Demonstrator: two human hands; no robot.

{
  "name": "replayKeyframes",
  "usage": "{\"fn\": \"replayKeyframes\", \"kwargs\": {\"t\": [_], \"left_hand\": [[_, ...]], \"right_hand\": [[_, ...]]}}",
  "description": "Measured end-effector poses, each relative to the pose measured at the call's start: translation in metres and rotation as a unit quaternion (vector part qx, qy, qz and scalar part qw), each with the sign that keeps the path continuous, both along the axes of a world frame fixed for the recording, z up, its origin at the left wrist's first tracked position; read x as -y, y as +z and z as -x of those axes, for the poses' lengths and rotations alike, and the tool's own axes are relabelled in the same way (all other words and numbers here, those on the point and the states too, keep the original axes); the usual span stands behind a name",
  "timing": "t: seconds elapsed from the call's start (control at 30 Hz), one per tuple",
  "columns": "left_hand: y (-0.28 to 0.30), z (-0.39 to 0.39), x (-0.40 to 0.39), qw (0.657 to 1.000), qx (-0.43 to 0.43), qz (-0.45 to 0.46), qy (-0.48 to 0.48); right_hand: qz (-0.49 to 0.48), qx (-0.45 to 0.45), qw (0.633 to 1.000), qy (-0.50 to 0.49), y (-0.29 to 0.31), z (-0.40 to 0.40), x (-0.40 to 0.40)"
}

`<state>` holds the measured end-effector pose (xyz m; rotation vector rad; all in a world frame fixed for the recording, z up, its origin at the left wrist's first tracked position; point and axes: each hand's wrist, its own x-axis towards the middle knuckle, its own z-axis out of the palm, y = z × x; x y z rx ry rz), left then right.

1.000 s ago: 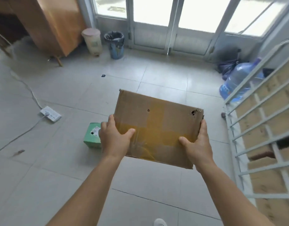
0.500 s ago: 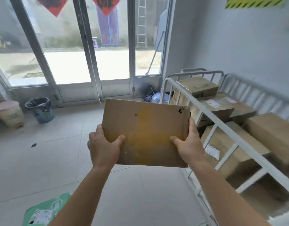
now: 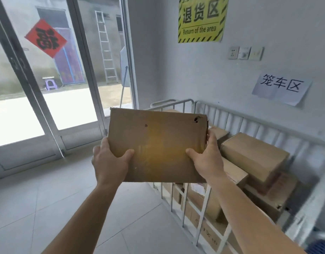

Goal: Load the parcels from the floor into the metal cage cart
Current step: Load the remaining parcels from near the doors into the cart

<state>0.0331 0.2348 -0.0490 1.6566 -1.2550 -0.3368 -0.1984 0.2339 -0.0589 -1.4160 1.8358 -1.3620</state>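
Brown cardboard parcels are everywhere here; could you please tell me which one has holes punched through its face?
The flat brown cardboard parcel held up in both hands, left and right; the parcels in the cage cart show none.

A yellow hazard-striped sign (image 3: 201, 19) hangs above wall sockets (image 3: 245, 53); a ladder (image 3: 106, 50) and purple stool (image 3: 50, 83) stand outside the glass doors (image 3: 48, 107).

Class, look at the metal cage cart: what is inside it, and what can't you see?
Inside the metal cage cart lie several stacked cardboard boxes. The held parcel, gripped by the left hand and right hand, covers its far left corner.
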Motion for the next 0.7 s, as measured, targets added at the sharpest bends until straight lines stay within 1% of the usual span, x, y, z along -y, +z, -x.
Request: {"fn": "replayKeyframes", "kwargs": {"t": [0.1,0.3,0.47,0.7], "left_hand": [[0.011,0.029,0.030,1.000,0.005,0.004,-0.013],[0.017,0.074,0.087,0.999,0.015,0.001,-0.034],[0.014,0.100,0.141,0.998,0.018,-0.005,-0.062],[0.005,0.118,0.233,0.994,0.010,-0.029,-0.103]], "right_hand": [[0.014,-0.022,1.000,-0.017,0.009,0.030,0.026],[0.001,-0.056,0.998,-0.041,0.017,0.079,0.073],[-0.020,-0.052,0.997,-0.061,0.015,0.105,0.114],[-0.032,-0.050,0.994,-0.096,0.006,0.119,0.192]]}}
